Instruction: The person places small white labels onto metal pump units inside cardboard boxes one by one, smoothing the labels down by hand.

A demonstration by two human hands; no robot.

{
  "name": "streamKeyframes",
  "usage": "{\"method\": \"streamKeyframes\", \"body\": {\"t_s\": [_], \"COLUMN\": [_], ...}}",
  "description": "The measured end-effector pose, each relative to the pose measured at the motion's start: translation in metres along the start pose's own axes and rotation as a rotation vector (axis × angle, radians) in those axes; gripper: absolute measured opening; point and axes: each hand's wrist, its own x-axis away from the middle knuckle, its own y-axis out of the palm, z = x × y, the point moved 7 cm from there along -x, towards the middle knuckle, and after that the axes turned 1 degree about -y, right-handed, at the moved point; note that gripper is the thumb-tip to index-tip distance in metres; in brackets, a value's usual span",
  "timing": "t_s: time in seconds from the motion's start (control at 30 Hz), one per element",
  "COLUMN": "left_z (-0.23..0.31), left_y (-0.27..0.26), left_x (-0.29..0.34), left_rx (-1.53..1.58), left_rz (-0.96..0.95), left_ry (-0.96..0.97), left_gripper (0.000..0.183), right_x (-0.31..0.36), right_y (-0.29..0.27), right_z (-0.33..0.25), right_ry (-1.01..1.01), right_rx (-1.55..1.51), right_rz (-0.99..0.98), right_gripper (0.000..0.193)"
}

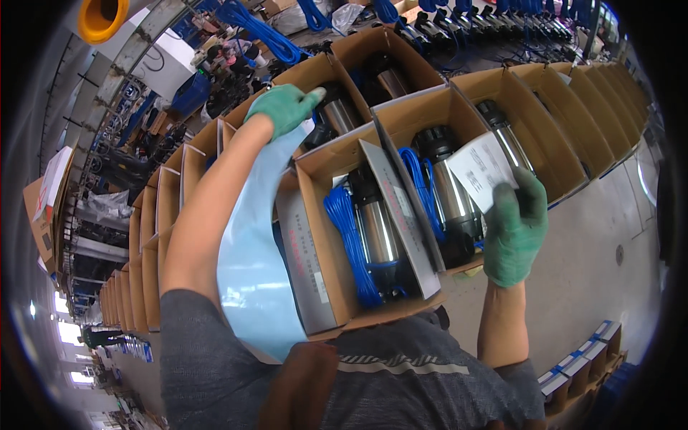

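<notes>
My right hand (517,233), in a green glove, pinches a folded white leaflet (479,168) above an open carton. In that carton lie a steel cylindrical pump (453,190) with black ends and a coil of blue cable (421,183). My left hand (283,111), also gloved in green, is closed at the top of a light blue plastic bag (259,265), which hangs down along my forearm. Its index finger stretches toward another steel pump (340,115) in a farther carton. Straight before me, a nearer carton (326,236) holds a pump (378,233) and bundled blue cable (351,247).
Rows of open cartons (573,100) curve away to the right and left. Behind them stand many pumps (437,32) with blue cables (265,32). A yellow ring-shaped object (102,20) hangs at upper left. More boxes (584,365) are stacked at lower right.
</notes>
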Motion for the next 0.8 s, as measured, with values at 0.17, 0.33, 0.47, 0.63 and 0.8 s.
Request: {"method": "streamKeyframes", "body": {"t_s": [0.17, 0.33, 0.47, 0.63, 0.8], "left_z": [0.027, 0.027, 0.014, -0.009, -0.045], "left_y": [0.071, 0.130, 0.146, 0.156, 0.188], "left_x": [-0.097, -0.135, -0.144, -0.134, -0.117], "left_rx": [-0.061, -0.106, -0.002, 0.273, 0.602], "left_rz": [-0.320, -0.443, -0.534, -0.503, -0.632], "left_ry": [0.039, 0.003, -0.011, -0.049, -0.322], "left_gripper": [0.088, 0.102, 0.107, 0.084, 0.042], "right_x": [0.013, 0.015, -0.006, -0.052, -0.089], "right_y": [-0.038, -0.077, -0.076, -0.014, 0.099], "right_z": [0.008, 0.008, 0.008, 0.001, 0.010], "right_ry": [-0.046, -0.001, 0.066, 0.105, 0.096], "right_rx": [0.121, 0.242, 0.326, 0.376, 0.313], "right_rz": [0.030, 0.116, 0.102, -0.086, -0.423], "right_gripper": [0.037, 0.049, 0.039, 0.019, 0.018]}}
